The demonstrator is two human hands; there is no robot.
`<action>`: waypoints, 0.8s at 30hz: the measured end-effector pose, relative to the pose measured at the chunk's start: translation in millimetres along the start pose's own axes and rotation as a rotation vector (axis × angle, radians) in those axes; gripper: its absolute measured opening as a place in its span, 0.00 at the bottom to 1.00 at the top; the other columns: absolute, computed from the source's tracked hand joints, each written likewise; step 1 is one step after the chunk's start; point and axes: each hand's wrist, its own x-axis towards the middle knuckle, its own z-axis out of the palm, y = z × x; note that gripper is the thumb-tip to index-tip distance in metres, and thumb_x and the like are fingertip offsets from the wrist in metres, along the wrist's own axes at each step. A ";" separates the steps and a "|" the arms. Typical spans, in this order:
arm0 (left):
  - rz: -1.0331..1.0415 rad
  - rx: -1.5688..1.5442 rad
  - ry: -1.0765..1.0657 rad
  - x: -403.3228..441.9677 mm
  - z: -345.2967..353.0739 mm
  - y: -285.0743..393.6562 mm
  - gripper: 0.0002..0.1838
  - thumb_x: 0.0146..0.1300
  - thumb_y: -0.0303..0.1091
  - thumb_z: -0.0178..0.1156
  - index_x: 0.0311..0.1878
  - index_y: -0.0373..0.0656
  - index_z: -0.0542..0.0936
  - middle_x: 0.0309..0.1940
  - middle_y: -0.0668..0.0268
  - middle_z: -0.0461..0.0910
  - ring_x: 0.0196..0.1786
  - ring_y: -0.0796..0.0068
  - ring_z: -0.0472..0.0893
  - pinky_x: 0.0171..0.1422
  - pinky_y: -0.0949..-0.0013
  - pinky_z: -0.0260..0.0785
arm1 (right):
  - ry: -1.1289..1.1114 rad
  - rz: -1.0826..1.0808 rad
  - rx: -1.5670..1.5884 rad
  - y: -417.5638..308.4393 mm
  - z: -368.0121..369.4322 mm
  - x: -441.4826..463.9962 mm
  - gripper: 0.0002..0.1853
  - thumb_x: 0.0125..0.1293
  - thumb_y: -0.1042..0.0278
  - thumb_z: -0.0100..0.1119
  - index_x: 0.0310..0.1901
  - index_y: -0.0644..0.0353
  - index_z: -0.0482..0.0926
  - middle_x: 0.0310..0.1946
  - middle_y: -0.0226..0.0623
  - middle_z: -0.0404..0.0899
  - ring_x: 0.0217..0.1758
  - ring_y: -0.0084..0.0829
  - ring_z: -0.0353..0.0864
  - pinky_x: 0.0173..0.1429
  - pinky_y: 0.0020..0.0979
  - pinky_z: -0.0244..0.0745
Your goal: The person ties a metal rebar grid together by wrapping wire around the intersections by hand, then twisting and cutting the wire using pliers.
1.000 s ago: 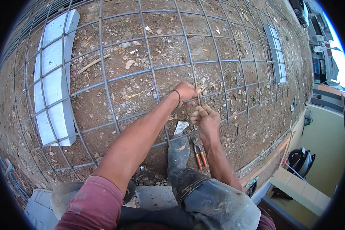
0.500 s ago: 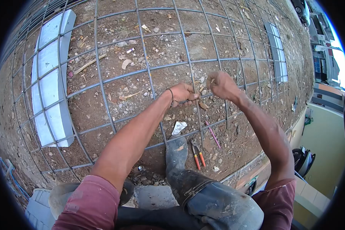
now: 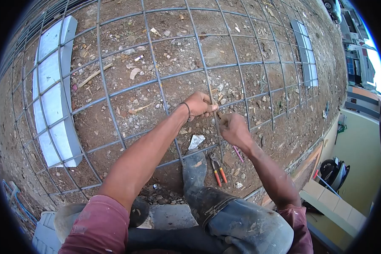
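Observation:
A grid of steel reinforcing bars, the rebar mesh (image 3: 127, 87), spreads before me above the soil. My left hand (image 3: 200, 106) is closed with thumb and fingers at one rebar close to a crossing. Just below and to the right of it, my right hand (image 3: 234, 128) is closed beside the same bar. Its fingertips are pinched together, and whatever they hold is hidden or too small to make out. Pincers (image 3: 217, 169) with orange handles lie on the ground beside my boot (image 3: 194, 167). A thin pink stick (image 3: 238, 153) lies partly behind my right hand.
A long white block (image 3: 55, 97) lies under the mesh at the left, and another white block (image 3: 307, 53) at the right. Stones, wood scraps and a pale shard (image 3: 196, 141) litter the dirt. A low wall edge (image 3: 302, 169) runs along the right.
My right hand has moved down and left, from beyond the bar to close beside it below my left hand. My left hand stays at the bar. The view has shifted slightly.

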 end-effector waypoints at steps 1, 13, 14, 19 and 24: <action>0.002 0.017 0.023 -1.0 1.0 1.7 0.09 0.65 0.28 0.72 0.45 0.35 0.87 0.28 0.65 0.85 0.23 0.81 0.79 0.27 0.74 0.72 | -0.165 0.256 0.407 -14.2 -11.1 7.5 0.06 0.60 0.84 0.53 0.34 0.67 0.81 0.21 0.50 0.81 0.24 0.42 0.82 0.25 0.42 0.73; -0.060 0.088 -0.009 4.6 -0.7 0.1 0.07 0.72 0.28 0.66 0.49 0.37 0.85 0.34 0.67 0.84 0.30 0.82 0.77 0.32 0.75 0.71 | 0.293 0.557 0.785 3.2 -17.1 -62.9 0.08 0.75 0.72 0.56 0.41 0.69 0.81 0.25 0.42 0.84 0.20 0.30 0.79 0.26 0.28 0.74; -0.056 0.087 -0.006 4.0 -2.2 2.1 0.07 0.72 0.28 0.66 0.49 0.37 0.85 0.34 0.67 0.84 0.30 0.82 0.77 0.32 0.75 0.71 | 0.364 0.515 0.483 16.5 0.8 -94.0 0.10 0.73 0.70 0.59 0.38 0.69 0.80 0.23 0.44 0.83 0.19 0.35 0.78 0.27 0.32 0.75; -0.061 0.016 -0.081 -1.5 -4.2 2.3 0.09 0.74 0.32 0.64 0.49 0.37 0.85 0.32 0.67 0.83 0.29 0.83 0.77 0.31 0.75 0.70 | -0.120 0.514 0.057 35.4 104.0 -230.0 0.23 0.64 0.59 0.72 0.48 0.67 0.72 0.38 0.57 0.80 0.37 0.56 0.82 0.42 0.52 0.77; 0.013 -0.111 -0.100 -7.6 -6.6 -4.6 0.13 0.77 0.38 0.61 0.50 0.37 0.84 0.31 0.65 0.83 0.27 0.81 0.78 0.28 0.77 0.70 | -0.109 0.366 -0.068 59.2 157.4 -251.8 0.29 0.60 0.57 0.74 0.54 0.65 0.69 0.47 0.59 0.73 0.48 0.61 0.78 0.48 0.55 0.76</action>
